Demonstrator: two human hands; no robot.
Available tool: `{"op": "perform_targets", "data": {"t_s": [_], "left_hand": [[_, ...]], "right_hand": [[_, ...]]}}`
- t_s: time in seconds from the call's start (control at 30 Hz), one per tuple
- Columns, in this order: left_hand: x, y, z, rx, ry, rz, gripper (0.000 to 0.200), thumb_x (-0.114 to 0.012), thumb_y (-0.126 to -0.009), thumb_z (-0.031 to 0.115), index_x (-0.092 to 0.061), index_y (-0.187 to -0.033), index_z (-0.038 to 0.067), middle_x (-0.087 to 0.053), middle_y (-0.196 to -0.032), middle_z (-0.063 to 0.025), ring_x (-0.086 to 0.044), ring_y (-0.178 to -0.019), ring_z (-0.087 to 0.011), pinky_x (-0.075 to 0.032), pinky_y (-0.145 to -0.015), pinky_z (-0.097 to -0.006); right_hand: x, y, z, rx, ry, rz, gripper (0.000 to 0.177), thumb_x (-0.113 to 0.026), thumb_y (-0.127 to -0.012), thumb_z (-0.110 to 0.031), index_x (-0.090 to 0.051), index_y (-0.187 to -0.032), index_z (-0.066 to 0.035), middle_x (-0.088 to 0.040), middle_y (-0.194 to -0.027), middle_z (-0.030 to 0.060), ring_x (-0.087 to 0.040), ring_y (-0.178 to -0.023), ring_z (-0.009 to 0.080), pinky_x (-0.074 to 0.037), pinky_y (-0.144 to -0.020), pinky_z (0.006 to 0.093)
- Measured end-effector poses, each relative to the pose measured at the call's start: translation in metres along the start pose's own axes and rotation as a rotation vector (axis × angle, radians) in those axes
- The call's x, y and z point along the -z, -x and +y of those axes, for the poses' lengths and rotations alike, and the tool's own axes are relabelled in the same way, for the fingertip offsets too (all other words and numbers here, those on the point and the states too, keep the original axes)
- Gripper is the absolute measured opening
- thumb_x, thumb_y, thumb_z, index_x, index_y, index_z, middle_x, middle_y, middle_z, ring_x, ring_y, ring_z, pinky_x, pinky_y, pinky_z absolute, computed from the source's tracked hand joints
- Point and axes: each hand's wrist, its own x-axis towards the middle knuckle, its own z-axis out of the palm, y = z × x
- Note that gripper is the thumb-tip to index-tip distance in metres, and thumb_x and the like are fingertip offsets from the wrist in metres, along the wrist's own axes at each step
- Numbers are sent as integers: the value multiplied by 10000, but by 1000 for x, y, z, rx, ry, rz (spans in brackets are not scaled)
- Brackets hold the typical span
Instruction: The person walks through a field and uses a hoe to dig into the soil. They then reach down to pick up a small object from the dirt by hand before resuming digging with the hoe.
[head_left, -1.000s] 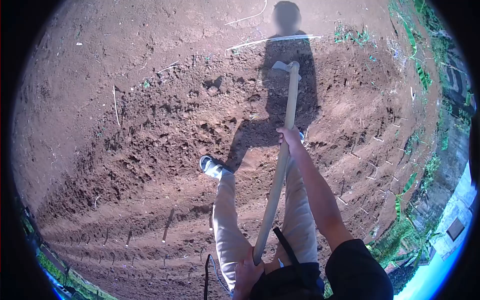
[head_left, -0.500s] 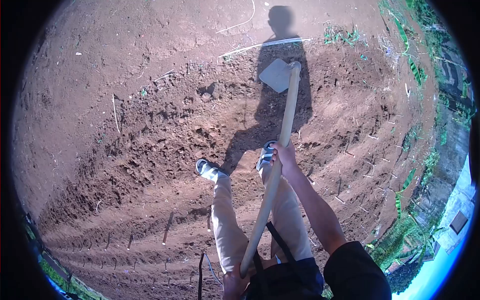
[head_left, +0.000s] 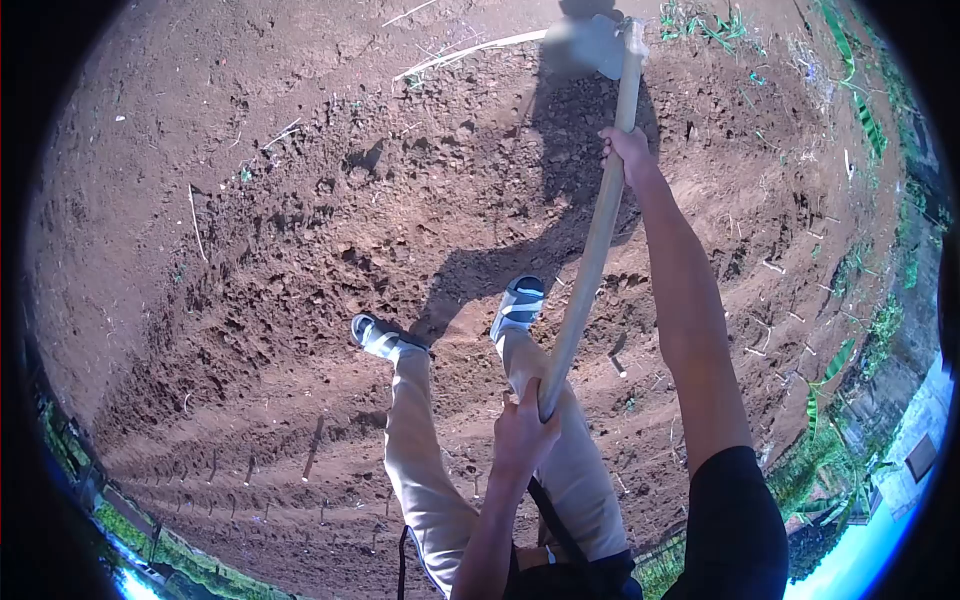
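A hoe with a long pale wooden handle (head_left: pixel 592 255) slants from the lower middle to the top of the head view. Its grey metal blade (head_left: pixel 598 46) is blurred at the top, over the shadow. My right hand (head_left: pixel 628 150) is closed round the upper handle, a short way below the blade. Near the handle's lower end, in front of the legs, my left hand (head_left: pixel 524 436) grips it.
Loose, clumpy brown soil (head_left: pixel 330 255) spreads around my sandalled feet (head_left: pixel 517 303). A pale dry stalk (head_left: pixel 470 50) lies near the blade. Short sticks (head_left: pixel 313 450) stand in rows. Green plants and a grey wall (head_left: pixel 905 345) edge the right side.
The hoe has risen away from my body toward the top. My right hand has moved up with it, and my left hand has come up from the waist, both still gripping.
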Motion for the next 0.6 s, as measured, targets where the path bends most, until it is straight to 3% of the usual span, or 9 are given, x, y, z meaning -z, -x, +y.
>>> {"op": "perform_targets", "data": {"t_s": [0.1, 0.13, 0.3, 0.6], "left_hand": [[-2, 17, 9, 122, -20, -50, 542, -615, -777, 229, -442, -1271, 90, -596, -825, -326, -621, -769, -488, -504, -751, -529], [-2, 21, 7, 128, -29, -50, 542, -615, -777, 229, -442, -1271, 90, -596, -825, -326, -621, -769, -488, -504, -751, -529], [3, 51, -13, 225, 65, -123, 525, -591, -778, 207, -449, -1271, 96, -607, -821, -308, -618, -808, -476, -493, -760, -520], [57, 107, -79, 183, -95, -70, 470, -600, -779, 222, -472, -1220, 120, -598, -811, -306, -607, -826, -477, -489, -766, -528]], "right_hand": [[2, -13, 46, -106, 32, -67, 134, -625, -757, -35, -499, -799, -20, -508, -613, 55, -510, -468, 149, -477, -407, 342], [-2, -1, 50, -75, -5, 0, 138, -621, -747, -33, -495, -801, -18, -507, -607, 62, -516, -468, 158, -477, -402, 350], [-14, 30, 63, -103, 25, -75, 157, -615, -748, -32, -469, -804, -26, -486, -623, 44, -495, -477, 144, -472, -409, 349], [-53, 118, 90, -184, -46, -35, 131, -594, -760, -20, -466, -753, -50, -471, -633, 24, -477, -487, 122, -460, -415, 332]]}}
